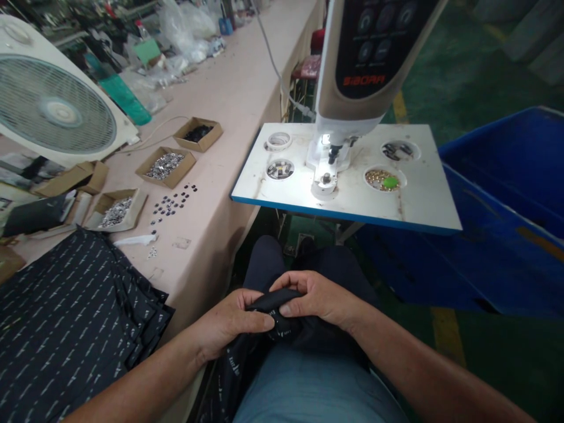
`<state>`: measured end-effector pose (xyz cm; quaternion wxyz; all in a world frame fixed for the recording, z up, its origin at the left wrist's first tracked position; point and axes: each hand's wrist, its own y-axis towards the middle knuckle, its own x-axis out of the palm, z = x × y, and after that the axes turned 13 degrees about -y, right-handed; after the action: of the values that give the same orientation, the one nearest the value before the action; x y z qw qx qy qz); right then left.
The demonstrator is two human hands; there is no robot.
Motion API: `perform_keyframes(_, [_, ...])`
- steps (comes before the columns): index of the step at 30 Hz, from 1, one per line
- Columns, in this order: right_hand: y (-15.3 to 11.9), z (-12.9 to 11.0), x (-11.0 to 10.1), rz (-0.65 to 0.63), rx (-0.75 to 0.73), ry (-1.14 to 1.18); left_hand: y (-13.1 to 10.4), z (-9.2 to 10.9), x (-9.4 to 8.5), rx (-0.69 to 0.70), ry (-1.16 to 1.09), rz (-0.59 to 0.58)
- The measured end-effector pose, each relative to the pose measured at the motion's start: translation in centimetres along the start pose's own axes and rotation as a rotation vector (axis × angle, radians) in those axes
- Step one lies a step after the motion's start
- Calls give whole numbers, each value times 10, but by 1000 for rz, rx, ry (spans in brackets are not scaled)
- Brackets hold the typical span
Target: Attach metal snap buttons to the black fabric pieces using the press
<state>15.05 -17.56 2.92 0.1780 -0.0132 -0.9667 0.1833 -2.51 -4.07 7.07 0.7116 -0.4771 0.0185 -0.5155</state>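
Over my lap I hold a black fabric piece (pixel 282 329) with white printed lettering, bunched between both hands. My left hand (pixel 229 320) pinches its edge, thumb on top and the other fingers hidden beneath the cloth. Close beside it, my right hand (pixel 315 299) grips the same fold between thumb and fingers. Part of the fabric hangs down toward my left side. In front of me stands a snap-fastening machine (pixel 348 106) with its lamp lit above a small die (pixel 326 179), apart from my hands.
The machine's white table (pixel 273 191) has round wells holding small metal parts. On the left bench (pixel 229 106) are small boxes of fasteners (pixel 165 167), loose dark snaps (pixel 170 205), a stack of printed black fabric (pixel 74 317) and a fan (pixel 57 106). A blue bin (pixel 497 235) stands right.
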Motion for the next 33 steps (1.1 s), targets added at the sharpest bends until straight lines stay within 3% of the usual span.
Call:
perform_keyframes(7, [1,-5,4,35,26,-16,3,-1,-4,5,-4,34])
perform_keyframes(16, [4,-24,12,-55,16,-239,-5,3,-12,-64,-100,60])
perform_keyframes(21, [16,-18,9,-55,47,-170,-2,-2,-18,-30,-132,27])
perform_keyframes(24, [16,-15,3,-29,94,-242,2,-3,-16,24,-127,27])
perform_keyframes(27, [13,-23,-16,-44,138,-462,11,-2,-13,42,-91,16])
perform_keyframes(29, [13,-38,-32,-67,129,-736,20,-3,-14,57,-54,-7])
perform_keyframes(33, [24,-80,-46,177,-36,-1307,45,-14,-20,155,-4,-113])
